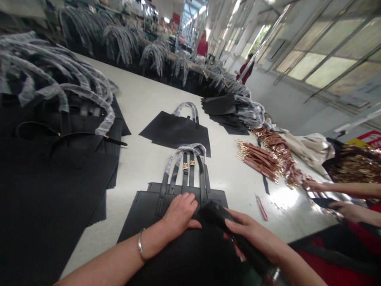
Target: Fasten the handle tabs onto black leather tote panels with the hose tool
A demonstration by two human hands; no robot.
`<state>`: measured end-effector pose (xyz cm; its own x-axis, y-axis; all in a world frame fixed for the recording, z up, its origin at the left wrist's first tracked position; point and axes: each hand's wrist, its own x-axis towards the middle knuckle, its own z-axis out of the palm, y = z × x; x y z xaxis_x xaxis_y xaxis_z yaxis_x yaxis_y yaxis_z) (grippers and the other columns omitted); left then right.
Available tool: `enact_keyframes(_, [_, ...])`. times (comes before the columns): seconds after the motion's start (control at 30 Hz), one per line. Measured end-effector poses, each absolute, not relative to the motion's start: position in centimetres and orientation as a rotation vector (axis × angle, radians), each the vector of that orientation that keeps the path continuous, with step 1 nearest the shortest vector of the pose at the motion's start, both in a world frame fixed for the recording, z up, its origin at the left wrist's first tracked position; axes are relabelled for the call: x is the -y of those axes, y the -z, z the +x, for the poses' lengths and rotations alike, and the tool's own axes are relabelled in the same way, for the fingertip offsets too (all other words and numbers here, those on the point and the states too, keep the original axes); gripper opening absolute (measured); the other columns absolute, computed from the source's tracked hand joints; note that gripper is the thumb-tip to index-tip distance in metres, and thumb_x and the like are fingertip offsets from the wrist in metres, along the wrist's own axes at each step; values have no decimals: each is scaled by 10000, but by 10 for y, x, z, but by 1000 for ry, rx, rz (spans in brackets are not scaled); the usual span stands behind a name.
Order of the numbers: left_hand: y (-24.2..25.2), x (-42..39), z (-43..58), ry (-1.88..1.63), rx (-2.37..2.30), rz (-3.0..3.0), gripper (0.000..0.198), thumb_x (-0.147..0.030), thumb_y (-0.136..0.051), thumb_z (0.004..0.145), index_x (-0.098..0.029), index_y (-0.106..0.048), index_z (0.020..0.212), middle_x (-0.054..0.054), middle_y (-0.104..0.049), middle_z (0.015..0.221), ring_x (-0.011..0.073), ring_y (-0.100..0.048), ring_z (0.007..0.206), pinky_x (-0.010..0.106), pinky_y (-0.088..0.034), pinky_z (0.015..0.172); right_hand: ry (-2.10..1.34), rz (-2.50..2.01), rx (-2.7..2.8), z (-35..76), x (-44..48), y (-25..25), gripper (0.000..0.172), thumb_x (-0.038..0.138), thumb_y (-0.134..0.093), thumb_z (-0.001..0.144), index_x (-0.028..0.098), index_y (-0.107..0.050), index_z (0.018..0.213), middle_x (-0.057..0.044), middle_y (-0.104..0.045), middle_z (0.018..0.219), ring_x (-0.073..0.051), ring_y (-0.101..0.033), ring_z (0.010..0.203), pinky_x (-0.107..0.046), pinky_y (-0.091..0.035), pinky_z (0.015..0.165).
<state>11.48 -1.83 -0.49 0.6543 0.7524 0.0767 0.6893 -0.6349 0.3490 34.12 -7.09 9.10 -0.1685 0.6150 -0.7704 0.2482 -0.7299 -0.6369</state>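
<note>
Black leather handbag (pixel 181 206) nearest, flat on white desk (pixel 143 103). Left hand (pixel 180 212) pressing bag, fingers spread, grasping nothing. Right hand (pixel 253 234) fingers clenched on dark tool (pixel 217 214). Leather likely soft, floppy, light; best grip by wrapped handles (pixel 186 153). Brown straps (pixel 258 159) near; long factory hall, windows.

We find no text, label, brand or number that we can read. The red and yellow sign (pixel 370 140) at the far right edge is too blurred and cut off for us to tell any wording.
</note>
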Motion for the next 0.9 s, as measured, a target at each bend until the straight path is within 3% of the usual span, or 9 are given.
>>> enact_keyframes(0.17, [-4,31,123,-140,-1194,2596,425,-502,-741,739,-120,-660,907,96,-619,972,265,-572,925,370,-513,734,-1695,-1830,1067,319,49,-80,515,455,-565,863,246,-458,1321,21,-596,765,-89,-570,452,-191,-445,394])
enact_keyframes(0.27, [0,56,123,-126,-1253,2625,412,-409,-702,807,-85,-669,1059,163,-630,1137,304,-583,1011,409,-531,789,-1572,-1839,1102,317,44,-84,543,456,-577,855,267,-437,1345,28,-587,763,-92,-572,469,-198,-455,413])
enact_keyframes(0.43, [25,99,111,-296,-1170,2677,642,-459,-555,885,-10,-500,1342,233,-452,1433,354,-445,1314,431,-427,1062,-1845,-1765,1174,314,57,-90,616,479,-602,835,263,-417,1382,14,-604,789,-90,-586,464,-182,-437,395])
enact_keyframes(0.57, [39,109,104,-438,-1178,2626,684,-500,-473,918,-30,-416,1411,200,-395,1483,335,-410,1351,419,-408,1085,-1986,-1732,1168,300,55,-85,594,480,-572,857,247,-410,1379,10,-615,771,-92,-586,456,-178,-448,387])
enact_keyframes(0.67, [39,109,104,-490,-1169,2603,665,-488,-488,918,-56,-410,1418,188,-400,1485,322,-411,1353,420,-402,1080,-1953,-1730,1166,287,43,-83,540,459,-549,874,226,-440,1350,3,-616,771,-86,-572,439,-177,-436,374])
enact_keyframes(0.77, [37,111,104,-516,-1171,2617,554,-434,-498,930,-81,-485,1358,188,-511,1398,305,-474,1292,441,-406,1056,-1747,-1734,1198,280,37,-85,520,421,-547,877,237,-446,1352,12,-606,772,-80,-562,433,-179,-424,376])
enact_keyframes(0.9, [38,115,104,-525,-1033,2758,258,-244,-491,943,-115,-628,1120,134,-680,1079,248,-631,980,405,-513,837,-1844,-1708,1289,285,53,-91,627,453,-610,840,283,-405,1407,9,-623,822,-88,-598,478,-179,-445,407])
